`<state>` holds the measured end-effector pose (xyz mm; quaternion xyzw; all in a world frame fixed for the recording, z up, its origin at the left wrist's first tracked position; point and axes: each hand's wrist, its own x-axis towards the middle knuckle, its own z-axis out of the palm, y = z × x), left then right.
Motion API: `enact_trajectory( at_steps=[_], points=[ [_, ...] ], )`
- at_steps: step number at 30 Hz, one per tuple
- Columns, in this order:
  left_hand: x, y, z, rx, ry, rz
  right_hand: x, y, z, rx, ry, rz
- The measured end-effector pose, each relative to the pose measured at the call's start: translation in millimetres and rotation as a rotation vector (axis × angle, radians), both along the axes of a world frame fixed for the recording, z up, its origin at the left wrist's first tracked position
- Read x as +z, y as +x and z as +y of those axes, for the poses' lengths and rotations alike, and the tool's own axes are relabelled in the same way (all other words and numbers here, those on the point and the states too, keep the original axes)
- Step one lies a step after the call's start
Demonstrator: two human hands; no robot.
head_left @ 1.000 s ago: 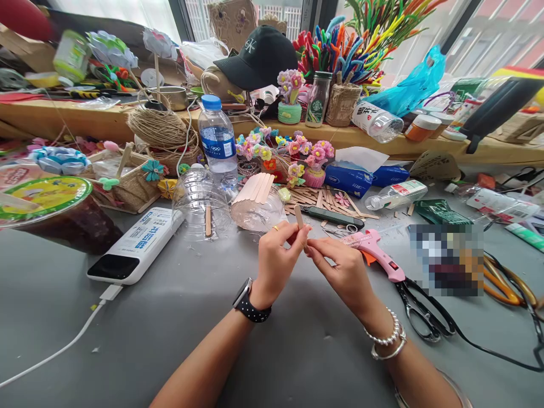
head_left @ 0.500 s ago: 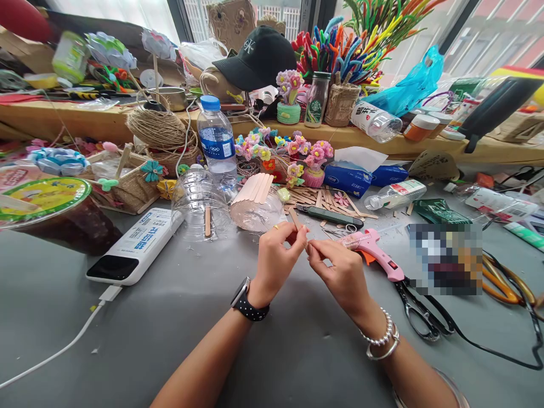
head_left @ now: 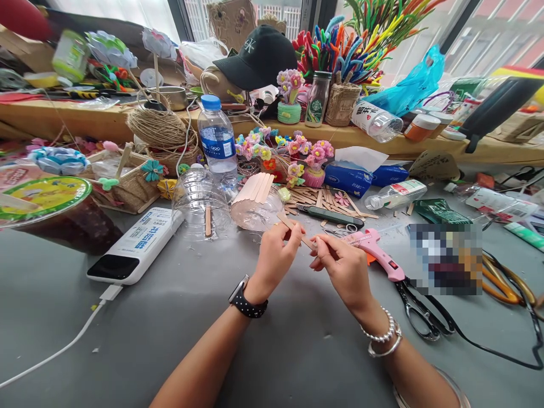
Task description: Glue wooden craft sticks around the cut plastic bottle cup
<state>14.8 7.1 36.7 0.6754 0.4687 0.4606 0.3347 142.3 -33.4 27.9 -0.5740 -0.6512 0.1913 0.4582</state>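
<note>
Between my two hands lies a wooden craft stick (head_left: pixel 306 240), slanting down to the right. My left hand (head_left: pixel 278 252) pinches its upper part between thumb and fingers. The fingertips of my right hand (head_left: pixel 342 265) are closed on its lower end. Just beyond my left hand sits a cut clear plastic bottle piece (head_left: pixel 255 212) with several craft sticks (head_left: pixel 257 188) fixed side by side on it. Left of that is another clear bottle piece (head_left: pixel 198 198) with a single stick (head_left: pixel 208 221) on it. A pink glue gun (head_left: pixel 374 249) rests right of my right hand.
Loose craft sticks (head_left: pixel 317 198) are heaped behind a dark green utility knife (head_left: pixel 331 215). Black-handled scissors (head_left: pixel 419 317) and a cord lie at right. At left are a white power bank (head_left: pixel 136 249) and a lidded cup (head_left: pixel 59 215). A water bottle (head_left: pixel 216 141) stands behind.
The craft stick has turned from steep to a flatter slant, and more of it shows. My right hand has shifted slightly right, widening the space between my hands.
</note>
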Motion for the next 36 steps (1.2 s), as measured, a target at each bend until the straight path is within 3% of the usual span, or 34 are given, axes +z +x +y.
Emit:
enact_trajectory(
  at_steps=[7,22,28,36],
  points=[
    [-3.4,-1.0,1.8,0.026,-0.044,-0.044,1.6,5.7,3.2,-0.067,0.003,0.178],
    [-0.7,-3.4,4.1,-0.052,-0.103,-0.217,5.1,9.4,9.6,0.094,-0.206,0.569],
    [2.0,-7.7,5.6,0.035,-0.058,-0.204,5.3,9.9,8.2,0.087,-0.253,0.510],
    [2.0,-9.3,7.9,0.128,-0.020,-0.251,-0.7,10.4,10.2,0.073,-0.052,0.291]
  ],
)
